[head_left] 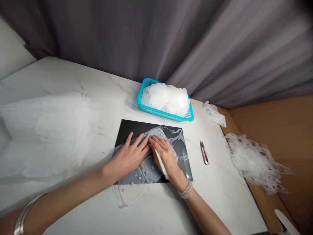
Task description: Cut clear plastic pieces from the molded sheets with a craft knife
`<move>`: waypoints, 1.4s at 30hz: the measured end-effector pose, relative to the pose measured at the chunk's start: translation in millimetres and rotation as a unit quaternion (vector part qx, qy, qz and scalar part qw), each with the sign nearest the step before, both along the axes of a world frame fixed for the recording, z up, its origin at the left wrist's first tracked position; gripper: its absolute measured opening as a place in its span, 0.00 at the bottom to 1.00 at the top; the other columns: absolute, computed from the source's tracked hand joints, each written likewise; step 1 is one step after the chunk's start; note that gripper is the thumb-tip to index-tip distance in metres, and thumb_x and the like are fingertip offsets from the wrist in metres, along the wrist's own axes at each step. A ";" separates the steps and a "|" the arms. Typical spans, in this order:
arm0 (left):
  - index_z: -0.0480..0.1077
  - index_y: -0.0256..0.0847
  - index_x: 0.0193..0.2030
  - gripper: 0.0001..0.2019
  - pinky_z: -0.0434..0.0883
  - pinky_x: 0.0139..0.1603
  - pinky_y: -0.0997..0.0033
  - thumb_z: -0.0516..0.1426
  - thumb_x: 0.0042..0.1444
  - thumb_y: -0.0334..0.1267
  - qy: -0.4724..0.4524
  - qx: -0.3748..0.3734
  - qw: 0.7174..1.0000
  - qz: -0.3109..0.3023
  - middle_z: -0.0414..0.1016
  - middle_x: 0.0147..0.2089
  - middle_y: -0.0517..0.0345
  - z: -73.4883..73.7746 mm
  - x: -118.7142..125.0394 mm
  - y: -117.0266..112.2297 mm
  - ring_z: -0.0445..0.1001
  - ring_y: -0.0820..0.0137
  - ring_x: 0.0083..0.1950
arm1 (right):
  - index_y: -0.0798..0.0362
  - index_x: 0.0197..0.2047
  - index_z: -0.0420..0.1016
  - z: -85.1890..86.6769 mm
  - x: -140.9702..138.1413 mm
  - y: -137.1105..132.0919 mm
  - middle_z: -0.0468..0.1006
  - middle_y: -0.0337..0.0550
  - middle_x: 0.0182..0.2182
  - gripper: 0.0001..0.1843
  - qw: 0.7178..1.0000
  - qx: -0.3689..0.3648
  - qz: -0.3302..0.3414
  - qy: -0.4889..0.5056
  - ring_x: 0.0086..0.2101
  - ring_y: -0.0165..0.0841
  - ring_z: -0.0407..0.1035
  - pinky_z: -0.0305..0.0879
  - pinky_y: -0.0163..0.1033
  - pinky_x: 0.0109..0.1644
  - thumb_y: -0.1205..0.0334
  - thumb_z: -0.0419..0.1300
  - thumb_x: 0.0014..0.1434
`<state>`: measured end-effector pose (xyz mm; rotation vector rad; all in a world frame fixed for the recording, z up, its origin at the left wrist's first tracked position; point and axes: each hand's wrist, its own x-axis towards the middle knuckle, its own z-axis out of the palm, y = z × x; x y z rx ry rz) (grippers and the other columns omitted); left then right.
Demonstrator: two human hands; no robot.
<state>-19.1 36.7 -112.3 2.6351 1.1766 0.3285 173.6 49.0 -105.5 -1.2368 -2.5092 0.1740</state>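
A translucent molded silicone-like sheet (151,171), with small raised shapes and thin looping edges, lies on a black mat (126,131). Fingers spread, my left hand (132,156) rests flat on this sheet and holds nothing. My right hand (166,153) is closed around a white pen-like tool (160,162). The tool's tip is hidden by my fingers, which press at the sheet beside my left fingertips. Strips of the clear material stick out past the mat's front and right edges.
A blue basket (161,113) heaped with whitish translucent pieces stands behind the mat. Pink-handled thread snips (204,154) lie to the right. Clear scraps (254,161) hang over the right table edge near a cardboard wall (281,127). Stacked translucent sheets (46,133) cover the left side.
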 end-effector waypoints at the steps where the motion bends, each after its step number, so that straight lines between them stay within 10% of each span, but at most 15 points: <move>1: 0.64 0.39 0.63 0.22 0.41 0.69 0.32 0.47 0.63 0.31 0.007 0.007 1.000 0.006 0.54 0.72 0.36 -0.5 -0.6 1.1 0.50 0.46 0.73 | 0.58 0.59 0.69 0.9 -1.6 0.2 0.73 0.58 0.57 0.19 1.000 0.008 0.007 -0.026 0.58 0.47 0.66 0.65 0.56 0.58 0.69 0.46 0.69; 9: 0.71 0.43 0.58 0.20 0.46 0.69 0.35 0.46 0.68 0.43 0.069 0.067 0.995 0.036 0.54 0.72 0.44 -2.2 -1.7 2.6 0.53 0.56 0.72 | 0.59 0.57 0.70 11.2 -11.3 1.8 0.76 0.60 0.52 0.18 0.985 0.081 0.018 -0.153 0.54 0.44 0.70 0.70 0.46 0.50 0.68 0.47 0.69; 15: 0.65 0.45 0.65 0.23 0.45 0.69 0.33 0.44 0.68 0.45 0.097 0.094 0.990 0.047 0.56 0.72 0.46 1.5 0.5 0.5 0.54 0.53 0.72 | 0.52 0.57 0.72 13.1 -9.3 9.7 0.80 0.51 0.48 0.19 0.995 -0.077 0.001 0.058 0.46 0.40 0.75 0.71 0.45 0.49 0.69 0.51 0.66; 19: 0.57 0.49 0.70 0.24 0.41 0.68 0.30 0.43 0.68 0.43 0.096 0.092 0.990 0.051 0.54 0.72 0.47 3.8 1.4 0.6 0.55 0.51 0.71 | 0.49 0.46 0.79 21.9 39.3 31.7 0.82 0.45 0.40 0.11 0.894 -0.179 -0.147 0.383 0.38 0.35 0.78 0.73 0.41 0.44 0.61 0.57 0.63; 25: 0.56 0.51 0.70 0.24 0.40 0.69 0.30 0.45 0.68 0.42 0.070 0.076 0.994 0.048 0.53 0.73 0.46 4.6 0.6 0.7 0.53 0.51 0.72 | 0.48 0.36 0.78 47.4 166.3 36.8 0.77 0.43 0.22 0.09 0.794 -0.202 -0.265 0.509 0.23 0.34 0.76 0.74 0.41 0.34 0.53 0.65 0.56; 31: 0.62 0.43 0.67 0.23 0.45 0.70 0.36 0.45 0.67 0.44 -0.120 -0.095 0.987 0.040 0.56 0.72 0.44 36.9 10.1 4.0 0.50 0.51 0.73 | 0.44 0.45 0.79 53.1 129.7 8.6 0.83 0.43 0.33 0.10 0.745 -0.263 -0.259 0.556 0.37 0.37 0.80 0.76 0.43 0.47 0.55 0.64 0.60; 33: 0.67 0.39 0.62 0.25 0.57 0.67 0.46 0.44 0.67 0.50 -0.264 -0.259 0.924 0.093 0.67 0.65 0.41 51.8 21.5 9.7 0.62 0.53 0.68 | 0.44 0.47 0.78 65.0 96.6 -0.2 0.83 0.44 0.40 0.12 0.759 -0.257 -0.245 0.547 0.43 0.38 0.79 0.74 0.46 0.51 0.54 0.62 0.62; 36: 0.72 0.35 0.53 0.35 0.72 0.54 0.54 0.40 0.63 0.63 -0.445 -0.558 0.685 0.146 0.78 0.49 0.40 62.0 39.7 21.9 0.77 0.57 0.50 | 0.44 0.47 0.80 87.4 59.7 -14.7 0.82 0.45 0.47 0.11 0.832 -0.266 -0.171 0.456 0.48 0.40 0.76 0.72 0.49 0.54 0.54 0.61 0.63; 38: 0.74 0.34 0.46 0.37 0.74 0.47 0.58 0.43 0.58 0.67 -0.487 -0.640 0.577 0.145 0.80 0.42 0.42 60.2 47.5 28.5 0.79 0.59 0.43 | 0.45 0.47 0.81 98.5 50.6 -21.1 0.82 0.45 0.48 0.12 0.867 -0.300 -0.102 0.384 0.51 0.41 0.75 0.70 0.49 0.56 0.54 0.61 0.63; 42: 0.76 0.36 0.40 0.21 0.73 0.44 0.65 0.60 0.51 0.54 -0.489 -0.612 0.601 0.159 0.80 0.39 0.48 51.4 51.3 30.8 0.79 0.63 0.42 | 0.45 0.51 0.77 101.7 60.7 -9.5 0.82 0.45 0.45 0.16 0.870 -0.255 -0.143 0.397 0.46 0.40 0.77 0.70 0.49 0.54 0.50 0.55 0.66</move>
